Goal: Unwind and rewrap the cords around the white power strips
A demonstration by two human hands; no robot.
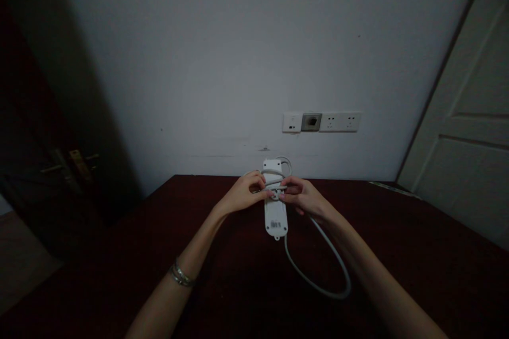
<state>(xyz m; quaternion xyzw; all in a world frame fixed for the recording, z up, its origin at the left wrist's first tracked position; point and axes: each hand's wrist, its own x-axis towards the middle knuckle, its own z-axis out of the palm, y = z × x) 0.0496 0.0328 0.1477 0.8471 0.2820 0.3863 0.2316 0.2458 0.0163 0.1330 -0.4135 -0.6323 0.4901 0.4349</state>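
A white power strip [276, 217] stands tilted or lies with its underside towards me, showing a label and screw holes. Its grey-white cable [345, 273] is wrapped across the upper part in several turns, and a long loop hangs out to the right. My left hand [247, 190] is closed at the strip's left edge, fingers at the wound turns and thumb near a small white piece, perhaps the plug [275, 195]. From the right, my right hand [304, 195] pinches the cable close to that same piece. Exact fingertip contact is too dim to make out.
Beneath is a dark red table [234, 286] against a pale wall [207, 63]. Wall sockets [340, 122] sit above the table's back edge. A light panelled door [469, 153] is on the right, a dark door with a handle [81, 161] on the left. A thin strip [393, 189] lies at back right.
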